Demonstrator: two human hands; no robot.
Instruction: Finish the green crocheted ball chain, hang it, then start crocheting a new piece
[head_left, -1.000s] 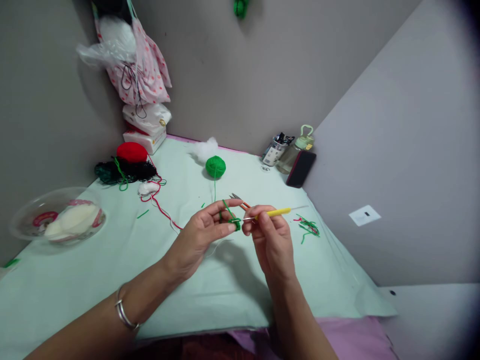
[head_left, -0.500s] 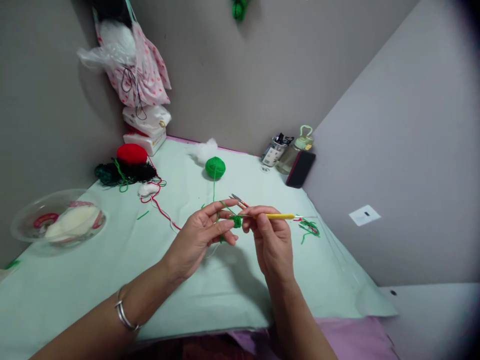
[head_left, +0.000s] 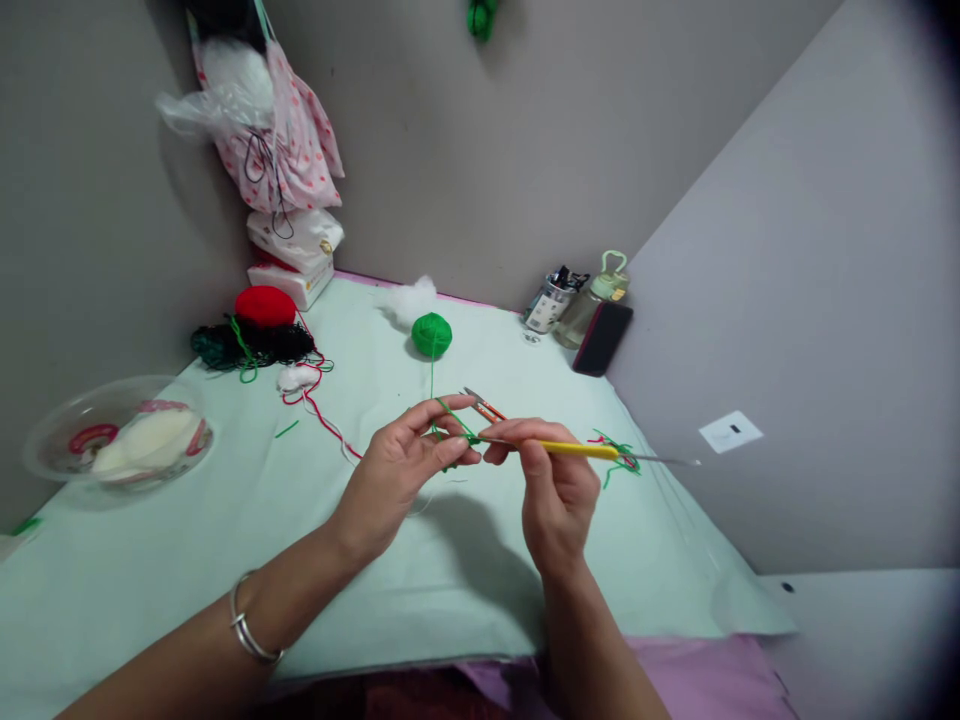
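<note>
My left hand [head_left: 405, 460] pinches a small piece of green crochet [head_left: 472, 439] between thumb and fingers, mostly hidden by them. Green yarn [head_left: 433, 378] runs over its raised index finger from the green yarn ball [head_left: 431, 335] farther back. In my right hand [head_left: 559, 490] is a crochet hook [head_left: 581, 450] with a yellow handle, gripped like a pen. The hook's working tip meets the green piece at the left fingertips, and its other metal end points right. Behind the hands lies a pair of orange-handled scissors [head_left: 487, 408], partly covered by my right hand.
Red yarn [head_left: 265, 306] and black yarn [head_left: 289, 343] lie at the left, beside a clear plastic container [head_left: 45, 450]. White stuffing [head_left: 412, 300] sits behind the green ball. At the right are a phone [head_left: 603, 340], a bottle [head_left: 577, 318], a pen holder [head_left: 547, 305] and yarn scraps [head_left: 619, 455].
My right hand has shifted slightly right and down, and the hook now tilts with its free end lower and farther right. The green piece is more hidden by my left fingers.
</note>
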